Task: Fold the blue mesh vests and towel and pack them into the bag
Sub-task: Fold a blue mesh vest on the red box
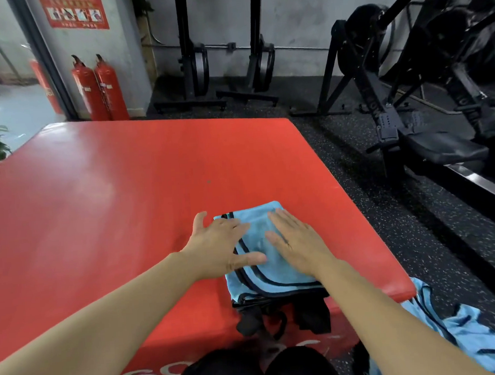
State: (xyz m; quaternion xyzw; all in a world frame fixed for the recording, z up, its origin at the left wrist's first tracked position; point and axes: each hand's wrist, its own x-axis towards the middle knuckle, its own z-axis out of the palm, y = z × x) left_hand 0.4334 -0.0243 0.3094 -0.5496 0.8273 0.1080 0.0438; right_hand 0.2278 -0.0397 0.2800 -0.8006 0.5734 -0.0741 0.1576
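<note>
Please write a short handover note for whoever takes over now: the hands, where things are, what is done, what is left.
Left hand: open, flat on the left side of the folded blue pile.
Right hand: open, flat on top of it.
The pile lies at the near edge of the red mat, on what looks like the black bag, its straps hanging over the edge.
Done: this pile is folded.
Left: fold the loose blue heap low on the right, then pack everything. I cannot tell which piece is the towel.
</note>
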